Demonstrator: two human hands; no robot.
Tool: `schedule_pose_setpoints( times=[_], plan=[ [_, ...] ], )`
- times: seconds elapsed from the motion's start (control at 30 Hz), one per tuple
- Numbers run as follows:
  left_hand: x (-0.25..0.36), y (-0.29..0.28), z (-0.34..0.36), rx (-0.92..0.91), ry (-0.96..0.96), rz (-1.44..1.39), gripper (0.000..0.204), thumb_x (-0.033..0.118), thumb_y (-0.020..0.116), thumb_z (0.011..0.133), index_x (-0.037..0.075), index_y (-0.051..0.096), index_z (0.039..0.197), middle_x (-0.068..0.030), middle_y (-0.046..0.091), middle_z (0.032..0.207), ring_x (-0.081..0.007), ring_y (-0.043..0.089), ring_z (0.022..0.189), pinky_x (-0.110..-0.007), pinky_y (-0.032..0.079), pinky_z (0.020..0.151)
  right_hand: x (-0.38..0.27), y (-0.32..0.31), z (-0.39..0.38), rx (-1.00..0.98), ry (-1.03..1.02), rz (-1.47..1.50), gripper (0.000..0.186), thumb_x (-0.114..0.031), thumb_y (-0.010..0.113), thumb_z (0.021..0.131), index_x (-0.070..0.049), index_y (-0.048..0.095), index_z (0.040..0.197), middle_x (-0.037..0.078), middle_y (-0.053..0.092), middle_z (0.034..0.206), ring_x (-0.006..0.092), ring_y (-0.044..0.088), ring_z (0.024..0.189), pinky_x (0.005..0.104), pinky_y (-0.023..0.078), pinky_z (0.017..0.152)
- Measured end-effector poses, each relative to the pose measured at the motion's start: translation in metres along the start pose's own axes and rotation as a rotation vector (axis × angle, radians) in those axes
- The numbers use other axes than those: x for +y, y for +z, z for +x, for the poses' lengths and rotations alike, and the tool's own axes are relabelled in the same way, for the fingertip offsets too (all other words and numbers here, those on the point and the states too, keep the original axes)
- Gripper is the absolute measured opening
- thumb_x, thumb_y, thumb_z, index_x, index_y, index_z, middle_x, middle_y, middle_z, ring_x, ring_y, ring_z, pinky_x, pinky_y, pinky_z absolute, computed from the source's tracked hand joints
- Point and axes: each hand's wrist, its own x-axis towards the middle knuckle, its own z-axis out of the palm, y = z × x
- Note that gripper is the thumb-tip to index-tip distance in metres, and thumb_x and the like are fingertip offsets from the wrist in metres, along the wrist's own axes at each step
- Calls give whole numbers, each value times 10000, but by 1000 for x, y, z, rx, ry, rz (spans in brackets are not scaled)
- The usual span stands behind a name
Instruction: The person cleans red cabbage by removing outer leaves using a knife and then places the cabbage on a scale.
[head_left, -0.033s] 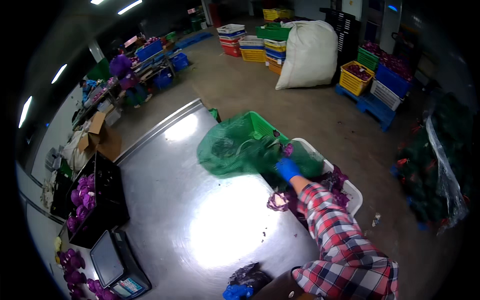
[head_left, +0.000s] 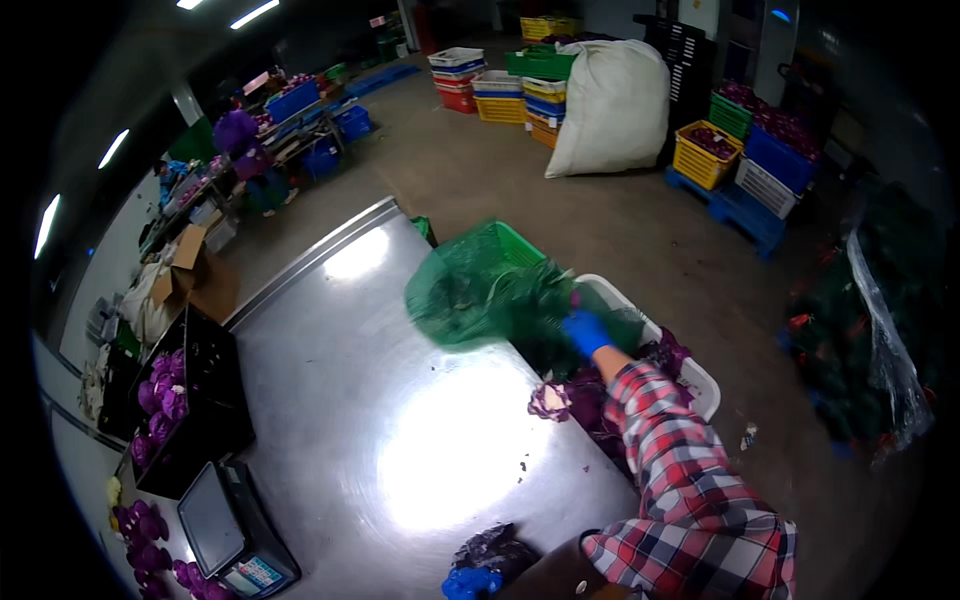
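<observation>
My right hand (head_left: 587,332), in a blue glove and plaid sleeve, is closed on a green mesh net bag (head_left: 460,290). The bag is bunched and blurred, spread over the far right table edge and part of a green crate (head_left: 515,243). Below the hand, purple cabbage leaves (head_left: 668,352) fill a white crate (head_left: 702,390) beside the table. A cut purple cabbage piece (head_left: 550,402) lies at the table's right edge. No left arm shows, and my left hand is not in view. Whether the net contains anything is hard to make out.
On the metal table (head_left: 320,400) are a scale (head_left: 215,520), a black crate (head_left: 220,400) of purple cabbages and crumpled black plastic (head_left: 495,550) with a blue crumpled piece. Filled net sacks (head_left: 870,340) stand right. A white sack (head_left: 610,110) and stacked crates stand behind; a person (head_left: 250,160) works far left.
My right hand has shifted slightly right, drawing the green net bag along. The net now covers more of the crate's near side. The whole view has tilted a little.
</observation>
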Motion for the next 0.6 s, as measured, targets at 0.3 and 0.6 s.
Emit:
schedule_pose_setpoints(
  times=[0.3, 0.6],
  plan=[
    [20, -22, 21, -323, -112, 90, 79, 84, 659, 760, 67, 586, 784, -73, 577, 796, -252, 522, 746, -375, 417, 707, -105, -236, -48, 40, -13, 744, 328, -245, 561, 898, -33, 552, 1148, 45, 587, 771, 99, 514, 481, 253, 426, 435],
    [37, 41, 120, -748, -80, 200, 958, 382, 789, 667, 87, 276, 1419, -254, 404, 1345, -405, 443, 1196, -442, 398, 979, -260, -375, -127, 295, -619, 871, 248, -248, 593, 895, -60, 609, 1056, 9, 606, 788, 84, 527, 522, 231, 431, 471]
  ],
)
